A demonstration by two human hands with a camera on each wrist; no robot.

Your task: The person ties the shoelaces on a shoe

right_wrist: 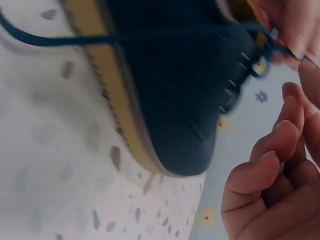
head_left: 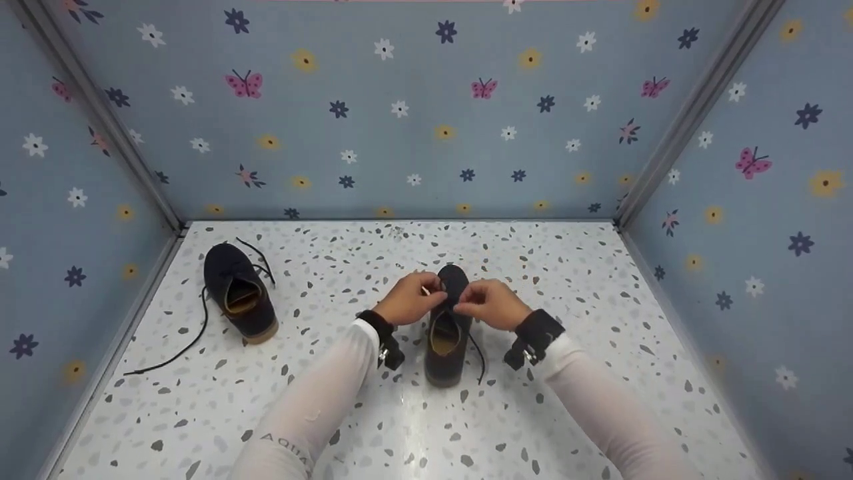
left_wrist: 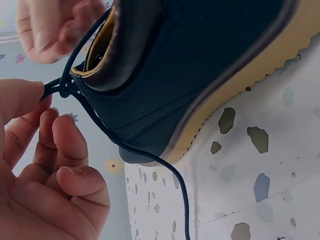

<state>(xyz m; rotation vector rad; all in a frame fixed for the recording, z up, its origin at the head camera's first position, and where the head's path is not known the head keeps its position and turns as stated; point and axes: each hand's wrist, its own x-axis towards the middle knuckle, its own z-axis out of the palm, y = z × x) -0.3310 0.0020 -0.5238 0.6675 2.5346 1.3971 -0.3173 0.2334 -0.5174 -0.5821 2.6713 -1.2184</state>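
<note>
A: What comes first from the left?
B: A dark shoe (head_left: 225,261), near the left edge of the speckled surface (head_left: 400,427), toe toward the far edge. Its long lace (head_left: 136,372) trails out to that left edge, untied by the look of it.
A: Next?
B: The left grip (head_left: 410,298), pinching the working lace (left_wrist: 145,153) of the second shoe (left_wrist: 170,85), which stands just right of the surface's middle, toe to the far edge.
A: Then?
B: The right grip (head_left: 492,305), fingers bent beside the throat; I can't tell whether it pinches anything.
A: How far along is the tying?
B: Partway, I'd judge: a loop crosses at the throat, but no bow shows. That, and the left-hand pair-mate, seem left.
A: How does the second one look?
B: Navy upper, yellow lining, tan sole with a toothed edge.
</note>
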